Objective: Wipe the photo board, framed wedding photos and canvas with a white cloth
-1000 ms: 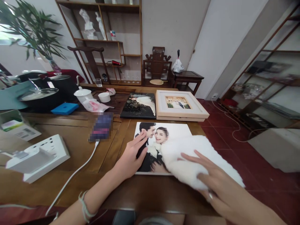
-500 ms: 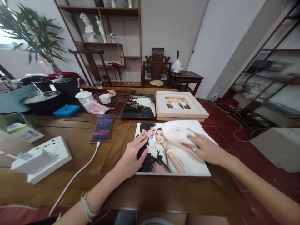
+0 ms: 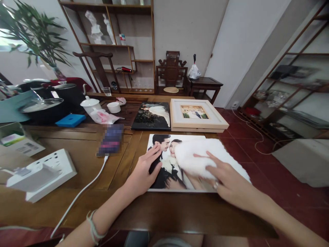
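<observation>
A photo panel (image 3: 171, 173) showing a couple lies flat on the wooden table (image 3: 185, 212), close to its front edge. My left hand (image 3: 145, 168) rests with outstretched fingers on the panel's left side, holding nothing. Under my right hand (image 3: 222, 175) is a fluffy white cloth (image 3: 190, 154), pressed onto the panel and gripped by the fingers. The cloth covers much of the panel's right half and hangs past its right edge. Behind lie a dark photo panel (image 3: 151, 116) and a pale wooden picture frame (image 3: 199, 128) holding a small photo.
To the left are a white power strip (image 3: 60, 178), a phone (image 3: 110, 140) with a white cable (image 3: 84, 190), and a blue box (image 3: 70, 120). Farther back stand a white lidded bowl (image 3: 89, 104), a small white cup (image 3: 113, 107) and a dark pan (image 3: 42, 109).
My right hand has moved the white cloth toward me and a little to the right across the panel. My left hand stays in place on the panel.
</observation>
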Tool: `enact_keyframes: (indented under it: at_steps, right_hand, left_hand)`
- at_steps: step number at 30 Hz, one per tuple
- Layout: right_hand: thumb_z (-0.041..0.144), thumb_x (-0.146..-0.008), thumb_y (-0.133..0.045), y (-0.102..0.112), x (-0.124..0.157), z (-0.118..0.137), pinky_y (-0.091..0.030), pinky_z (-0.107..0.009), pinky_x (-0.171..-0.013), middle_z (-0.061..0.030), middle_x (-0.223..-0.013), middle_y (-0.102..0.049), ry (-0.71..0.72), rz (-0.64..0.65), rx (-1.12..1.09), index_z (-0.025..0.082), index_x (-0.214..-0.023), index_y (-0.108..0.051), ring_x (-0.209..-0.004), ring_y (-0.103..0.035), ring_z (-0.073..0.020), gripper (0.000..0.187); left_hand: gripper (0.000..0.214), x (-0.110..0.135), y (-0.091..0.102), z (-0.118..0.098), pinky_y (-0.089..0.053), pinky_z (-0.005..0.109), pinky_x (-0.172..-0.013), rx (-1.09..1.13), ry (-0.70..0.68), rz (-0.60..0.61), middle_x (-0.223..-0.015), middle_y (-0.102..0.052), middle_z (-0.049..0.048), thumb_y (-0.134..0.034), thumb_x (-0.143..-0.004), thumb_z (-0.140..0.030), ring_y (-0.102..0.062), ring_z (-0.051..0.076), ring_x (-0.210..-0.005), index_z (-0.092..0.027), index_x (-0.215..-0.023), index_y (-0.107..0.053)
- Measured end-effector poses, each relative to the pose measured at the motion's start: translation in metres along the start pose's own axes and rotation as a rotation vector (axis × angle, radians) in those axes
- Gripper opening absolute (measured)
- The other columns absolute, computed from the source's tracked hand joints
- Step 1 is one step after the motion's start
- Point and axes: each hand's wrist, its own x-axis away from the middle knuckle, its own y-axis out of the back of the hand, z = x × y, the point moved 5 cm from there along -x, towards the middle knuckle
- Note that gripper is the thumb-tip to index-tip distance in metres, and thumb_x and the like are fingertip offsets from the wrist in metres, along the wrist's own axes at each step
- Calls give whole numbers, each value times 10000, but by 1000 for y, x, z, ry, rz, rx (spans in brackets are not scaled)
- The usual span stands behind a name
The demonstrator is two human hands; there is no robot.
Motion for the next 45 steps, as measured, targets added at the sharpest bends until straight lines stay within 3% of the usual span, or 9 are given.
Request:
enact_keyframes:
  at_steps: [4,7,11,15,22,28,33,36,45]
  right_hand:
    - [91,-658,-494,-2,29,44,-349,-533,-1041,-63,-1366,-496,140,108,14,237,-776,-638,-1297,-378,-318,236]
    - [85,-636,-501,-2,29,54,-322,-543,-1058,-82,-1342,-520,174,148,22,233,-786,-650,-1275,-412,-315,259]
    - [116,-749,-461,-1,5,26,-377,-513,-1014,-101,-1344,-513,65,80,11,211,-888,-648,-1263,-425,-313,252]
    - [203,-852,-412,1,-31,-16,-457,-461,-883,-125,-1072,-643,-23,-9,22,201,-989,-624,-1174,-490,-334,253]
    - [180,-831,-411,1,-65,-47,-470,-437,-820,-113,-972,-637,-42,-30,59,191,-968,-613,-1061,-554,-325,244]
    - [91,-730,-431,-2,-25,3,-376,-541,-988,-160,-1251,-575,33,-45,52,179,-955,-644,-1251,-436,-323,322]
    - [114,-660,-514,-11,20,60,-278,-597,-1053,-115,-1376,-474,222,134,23,223,-809,-680,-1303,-362,-332,248]
    - [130,-659,-527,-13,27,74,-248,-614,-1058,-126,-1367,-480,302,206,-15,210,-802,-691,-1300,-361,-344,231]
    - [137,-822,-424,-4,-49,22,-313,-537,-1027,-140,-1191,-615,101,42,4,165,-1027,-638,-1159,-510,-301,298]
  left_hand:
    - [396,-1,0,-1,-375,464,-1064,-11,-9,-6,-1371,-488,149,-466,-892,-245,-401,261,-1309,-112,-1256,-549]
    - [391,-2,1,-2,-379,467,-1060,-11,-3,-4,-1357,-501,153,-475,-887,-254,-415,268,-1300,-109,-1239,-566]
    - [398,-2,2,-3,-372,461,-1067,7,1,-6,-1370,-492,135,-485,-883,-241,-403,262,-1306,-135,-1260,-552]
    - [408,-1,2,-2,-364,469,-1069,8,-4,-6,-1375,-488,127,-482,-884,-230,-394,257,-1312,-153,-1282,-532]
    - [422,0,1,0,-355,466,-1073,2,5,12,-1388,-461,157,-467,-892,-237,-383,257,-1320,-99,-1287,-518]
    - [413,0,0,0,-368,472,-1066,-14,-5,-2,-1382,-476,137,-476,-886,-221,-391,254,-1314,-146,-1290,-519]
    - [414,0,-2,1,-369,481,-1063,-27,2,7,-1388,-465,151,-453,-893,-236,-382,261,-1322,-114,-1283,-518]
    - [407,0,-3,1,-365,473,-1068,-30,1,12,-1384,-471,158,-454,-892,-247,-380,264,-1323,-99,-1262,-536]
    - [418,-1,-1,-1,-354,471,-1076,-9,-1,14,-1393,-462,148,-457,-890,-229,-374,263,-1325,-120,-1288,-516]
